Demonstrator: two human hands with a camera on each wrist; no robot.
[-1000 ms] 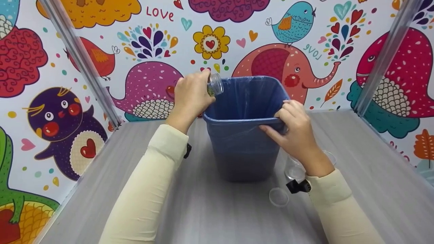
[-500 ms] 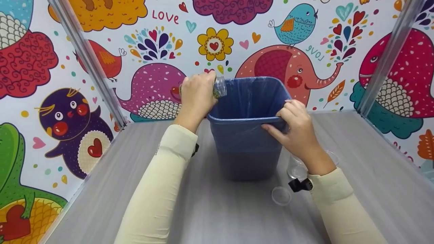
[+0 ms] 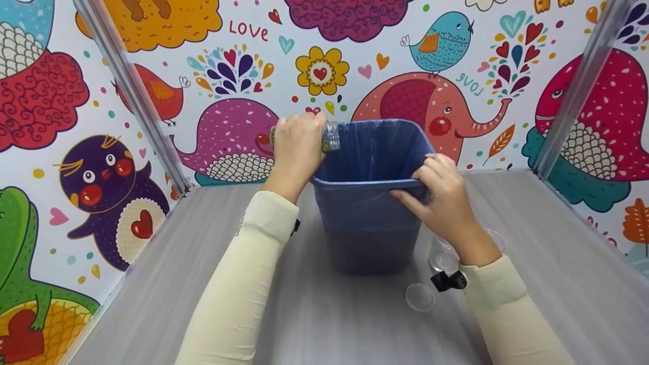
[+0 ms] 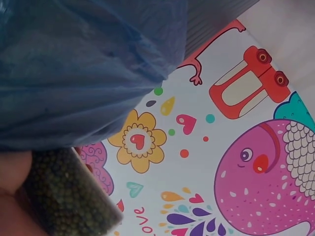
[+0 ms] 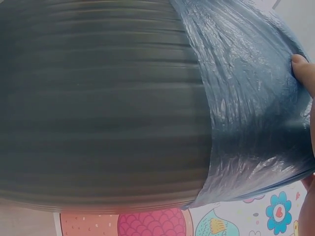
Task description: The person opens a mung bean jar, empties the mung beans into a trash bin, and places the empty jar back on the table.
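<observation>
My left hand point(image 3: 298, 149) grips a clear jar point(image 3: 332, 136) at the left rim of a dark blue bin point(image 3: 372, 230). The jar lies on its side, its mouth facing right toward the bin's opening. In the left wrist view, small round green beans point(image 4: 69, 194) fill the visible part of the jar; the mouth is hidden behind the bin's bag. My right hand point(image 3: 446, 197) grips the bin's right front corner, thumb outside and fingers over the rim. A thin blue bag point(image 5: 246, 98) lines the bin and folds down over its outside.
A round clear lid point(image 3: 420, 297) lies on the grey table point(image 3: 334, 324) in front of the bin. Another clear jar point(image 3: 443, 257) stands right of the bin, partly behind my right wrist. A clear round rim point(image 3: 498, 238) shows beyond that wrist. Patterned walls point(image 3: 324, 30) enclose the table.
The left hand has shifted slightly right with the jar, which has tipped closer to level. The right hand keeps its grip on the rim. The head view has moved a little.
</observation>
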